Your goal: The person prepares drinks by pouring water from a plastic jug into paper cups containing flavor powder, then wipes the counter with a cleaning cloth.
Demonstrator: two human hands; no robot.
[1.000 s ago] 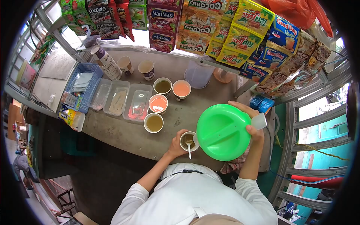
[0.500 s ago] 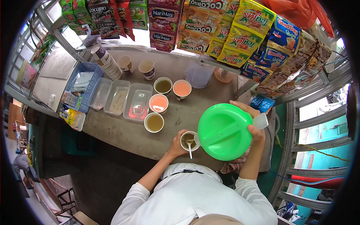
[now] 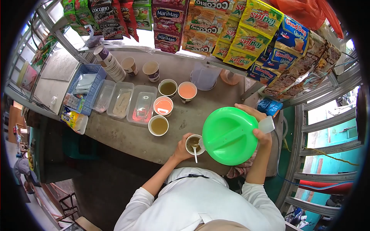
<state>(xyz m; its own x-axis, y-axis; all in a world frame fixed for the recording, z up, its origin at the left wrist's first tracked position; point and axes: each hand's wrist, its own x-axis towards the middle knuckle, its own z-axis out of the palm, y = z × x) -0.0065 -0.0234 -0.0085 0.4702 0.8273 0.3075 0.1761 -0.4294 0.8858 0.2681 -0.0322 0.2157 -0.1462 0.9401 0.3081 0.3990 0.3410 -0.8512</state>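
Observation:
My left hand point(image 3: 182, 149) is wrapped round the side of a paper cup point(image 3: 188, 150) near the table's front edge. Inside that cup is a greenish-brown drink, with a white plastic spoon point(image 3: 195, 154) leaning out over the rim. A pitcher with a round green lid point(image 3: 230, 135) is in my right hand point(image 3: 259, 125), fingers closed at its handle point(image 3: 266, 124). The pitcher's spout is right at the cup's rim; its body is hidden under the lid. Left of these stand two cups of greenish drink point(image 3: 158, 126) point(image 3: 168, 88) and two of pink drink point(image 3: 163, 106) point(image 3: 187, 91).
Clear plastic boxes point(image 3: 141, 104), a blue basket point(image 3: 77, 106) and stacked paper cups point(image 3: 111, 65) occupy the table's left. A translucent tub point(image 3: 206, 77) stands at the back. Drink sachets point(image 3: 252, 38) hang overhead. A checked cloth point(image 3: 239, 171) lies under the pitcher's near side.
The pitcher and my right hand have shifted very slightly left, toward the cup. My left hand and the cup keep their place.

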